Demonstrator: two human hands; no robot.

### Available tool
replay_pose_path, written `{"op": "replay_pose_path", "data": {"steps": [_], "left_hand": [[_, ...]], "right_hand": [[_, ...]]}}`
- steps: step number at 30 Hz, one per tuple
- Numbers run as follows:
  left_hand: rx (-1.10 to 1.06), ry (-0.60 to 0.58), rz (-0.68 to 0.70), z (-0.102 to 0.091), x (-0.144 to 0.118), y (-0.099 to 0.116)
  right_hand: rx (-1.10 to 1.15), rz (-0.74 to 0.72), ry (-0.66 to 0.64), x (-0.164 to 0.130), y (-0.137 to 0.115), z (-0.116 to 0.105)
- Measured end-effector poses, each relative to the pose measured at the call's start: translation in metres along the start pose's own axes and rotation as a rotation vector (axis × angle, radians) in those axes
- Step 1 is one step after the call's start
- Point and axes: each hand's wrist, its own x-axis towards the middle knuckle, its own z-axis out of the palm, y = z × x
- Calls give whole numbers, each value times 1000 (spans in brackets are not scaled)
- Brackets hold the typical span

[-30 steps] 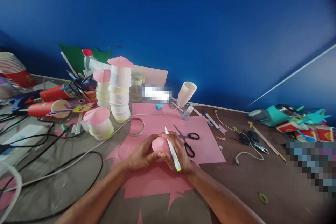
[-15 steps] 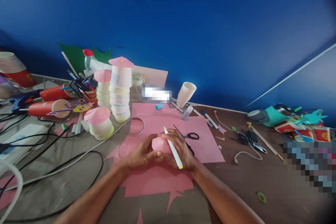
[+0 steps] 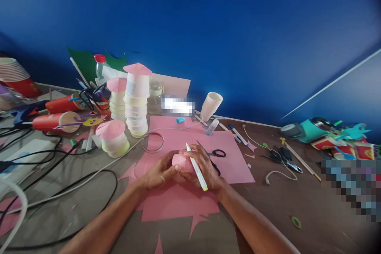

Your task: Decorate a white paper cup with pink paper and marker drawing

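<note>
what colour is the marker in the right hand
The marker is white with yellow ends, seen best in the head view.

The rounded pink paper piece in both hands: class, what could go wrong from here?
The slim white marker with yellow ends in the right hand could smudge the rounded pink paper piece if uncapped. The left hand, gripping too, might crease it. The black-handled metal scissors lie partly hidden by the right hand, which could knock them.

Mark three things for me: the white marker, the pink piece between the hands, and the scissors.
White marker (image 3: 197, 168): head view, mid-barrel.
Pink piece (image 3: 182, 161): head view, its upper surface.
Scissors (image 3: 213, 152): head view, black handle near the blades.
</note>
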Motion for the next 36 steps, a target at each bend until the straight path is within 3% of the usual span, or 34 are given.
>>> {"op": "replay_pose_path", "data": {"steps": [17,24,30,36], "left_hand": [[-34,75,-64,0,-3,-4],[-46,75,-94,1,-3,-4],[-68,84,-107,1,-2,-1],[-79,85,-129,1,-1,-4]], "right_hand": [[25,-63,25,-4,3,-4],[180,92,91,-5,-2,-6],[382,294,236,-7,2,2],[546,531,241,-6,3,8]]}}
